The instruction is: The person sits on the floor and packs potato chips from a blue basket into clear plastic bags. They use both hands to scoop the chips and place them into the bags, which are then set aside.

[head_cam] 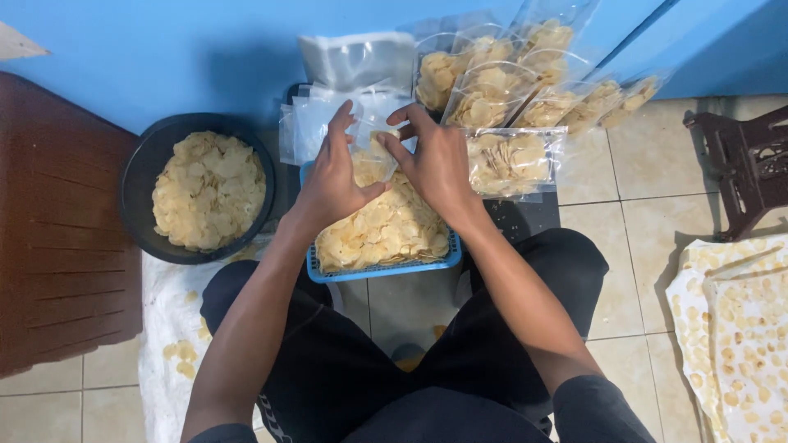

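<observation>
1. At far left lies one dark brown board (pixel 57 230); just beside it sits one black bowl (pixel 139 168), heaped with pale chips.
2. Under the bowl, one white cloth (pixel 164 328) spreads over the tiled floor (pixel 624 197), a few loose chips on it.
3. The left hand (pixel 332 176) reaches forward from a bare forearm, fingers raised and spread, thumb pointing inward; it pinches the left edge of one small clear bag (pixel 371 152).
4. The bag, partly filled with chips, hangs between the two hands just above one blue basket (pixel 386 269) piled with chips, which stands on the floor between the person's knees.
5. The right hand (pixel 439 164) mirrors the left, index finger and thumb closed on the bag's right edge, remaining fingers curled.
6. Behind the hands rests a stack of empty clear bags (pixel 320 119), with one white packet (pixel 357 57) against the blue wall (pixel 164 49).
7. To the right lean filled bags (pixel 509 160), about seven, though the overlap prevents a firm count.
8. At right stands one dark stool (pixel 743 168); below it, one patterned cloth (pixel 735 328).
</observation>
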